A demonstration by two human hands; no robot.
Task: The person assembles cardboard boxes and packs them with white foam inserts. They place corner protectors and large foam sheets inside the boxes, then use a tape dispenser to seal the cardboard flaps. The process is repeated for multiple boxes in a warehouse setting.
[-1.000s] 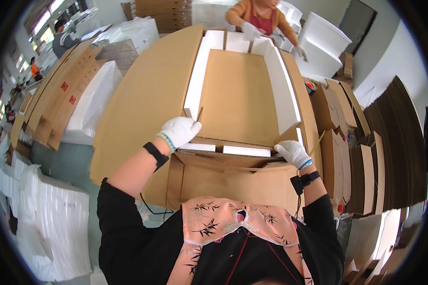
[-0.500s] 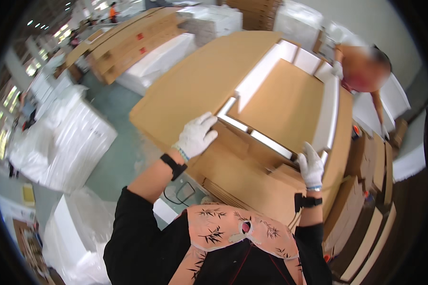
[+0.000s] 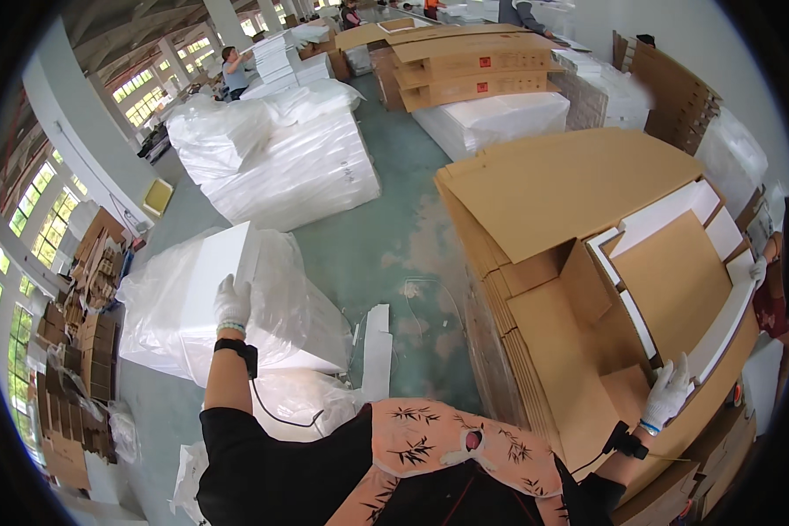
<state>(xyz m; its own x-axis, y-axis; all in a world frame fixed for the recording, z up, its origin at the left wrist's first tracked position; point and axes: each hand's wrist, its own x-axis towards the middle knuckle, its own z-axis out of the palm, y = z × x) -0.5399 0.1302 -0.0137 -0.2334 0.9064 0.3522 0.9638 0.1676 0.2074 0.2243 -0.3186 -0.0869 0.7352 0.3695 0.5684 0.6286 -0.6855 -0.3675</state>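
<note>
My left hand [image 3: 232,302], in a white glove, reaches out to a white panel [image 3: 217,263] on a plastic-wrapped stack [image 3: 280,289]. Its fingers are stretched against the panel and not wrapped round it. My right hand [image 3: 669,393], gloved too, rests with fingers extended at the near right corner of a large open cardboard box [image 3: 579,188]. Inside the box, white edge strips [image 3: 633,314] frame a flat brown cardboard sheet [image 3: 675,263]. The box lies on a pile of flattened cartons [image 3: 513,351], with its near flaps folded out.
A co-worker's gloved hand [image 3: 758,267] touches the box's far right edge. Another plastic-wrapped stack [image 3: 289,167] stands ahead on the green floor [image 3: 403,237]. Brown cartons [image 3: 473,66] lie on white packs farther back. A white strip [image 3: 377,351] and a thin cord lie on the floor.
My view has swung left. My left hand has left the box's near edge and moved left to the white panel. My right hand remains at the box's near right corner.
</note>
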